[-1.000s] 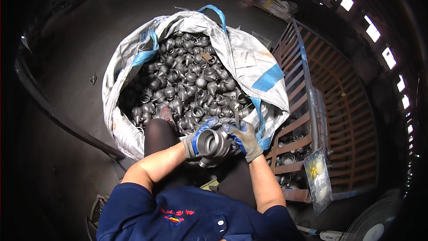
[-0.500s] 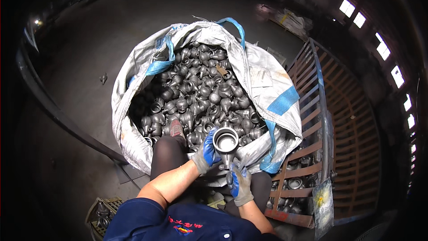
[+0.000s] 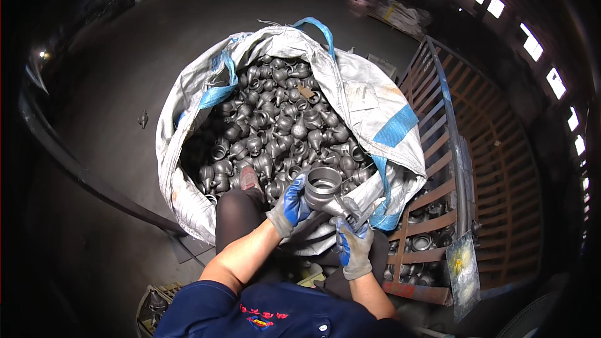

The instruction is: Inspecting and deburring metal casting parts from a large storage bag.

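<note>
My left hand (image 3: 290,206), in a blue and grey glove, is wrapped round the side of a dark grey metal casting (image 3: 323,196). The casting has a round cup-like body, its wide mouth tilted up, and a narrow neck that points down to the right. At the neck's end my right hand (image 3: 354,245), gloved alike, is closed. A slim grey piece (image 3: 362,214) shows above its fingers; its kind is unclear, and the fingers partly hide it. Below and beyond my hands, many similar castings (image 3: 275,125) lie heaped in a large white woven bag (image 3: 369,97).
Blue straps (image 3: 217,95) hang at the bag's rim. Right of it stands a rusty slatted metal cage (image 3: 432,197) with more castings inside. A basket (image 3: 147,313) with castings sits at the lower left. A lone casting (image 3: 143,119) lies on the floor. My shoe (image 3: 249,178) rests against the heap.
The casting has turned in my left hand, its neck swinging from pointing toward me to the lower right. My right hand has moved a little right and up with the neck.
</note>
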Demonstrator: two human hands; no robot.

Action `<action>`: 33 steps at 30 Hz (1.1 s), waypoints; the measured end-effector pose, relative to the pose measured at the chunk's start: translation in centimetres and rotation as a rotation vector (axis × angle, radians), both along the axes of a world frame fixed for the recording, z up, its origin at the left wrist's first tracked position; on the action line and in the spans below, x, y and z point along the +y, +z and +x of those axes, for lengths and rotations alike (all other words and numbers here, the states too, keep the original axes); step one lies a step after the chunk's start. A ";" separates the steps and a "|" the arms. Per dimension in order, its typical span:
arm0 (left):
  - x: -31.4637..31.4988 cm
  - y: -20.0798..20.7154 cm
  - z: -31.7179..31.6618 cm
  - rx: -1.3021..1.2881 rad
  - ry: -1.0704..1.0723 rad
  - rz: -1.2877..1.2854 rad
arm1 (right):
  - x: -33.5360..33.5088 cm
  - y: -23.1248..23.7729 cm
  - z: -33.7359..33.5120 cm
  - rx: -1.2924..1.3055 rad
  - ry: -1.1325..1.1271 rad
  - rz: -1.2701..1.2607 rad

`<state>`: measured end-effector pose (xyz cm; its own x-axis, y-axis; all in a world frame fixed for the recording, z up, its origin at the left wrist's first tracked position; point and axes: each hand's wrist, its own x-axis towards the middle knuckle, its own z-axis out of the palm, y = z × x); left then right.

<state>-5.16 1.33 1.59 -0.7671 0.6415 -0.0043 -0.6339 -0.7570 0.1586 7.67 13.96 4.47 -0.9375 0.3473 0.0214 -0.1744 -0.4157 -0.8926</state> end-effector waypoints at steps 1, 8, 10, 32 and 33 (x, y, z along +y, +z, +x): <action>-0.2 0.5 0.2 -0.013 -0.005 -0.057 | -0.2 0.7 0.0 0.012 0.002 -0.006; 0.7 -0.7 0.0 -0.020 -0.068 -0.098 | 0.6 0.6 0.0 0.051 -0.083 -0.137; 0.3 -0.8 0.1 0.021 -0.048 -0.138 | 0.0 0.3 -0.7 0.060 -0.099 -0.160; -0.1 -2.0 -0.7 -0.063 0.136 -0.163 | 0.5 0.3 0.3 -0.035 -0.038 -0.083; -0.3 -0.6 -0.6 -0.003 0.081 -0.165 | 0.9 -1.1 0.3 -0.021 -0.043 -0.141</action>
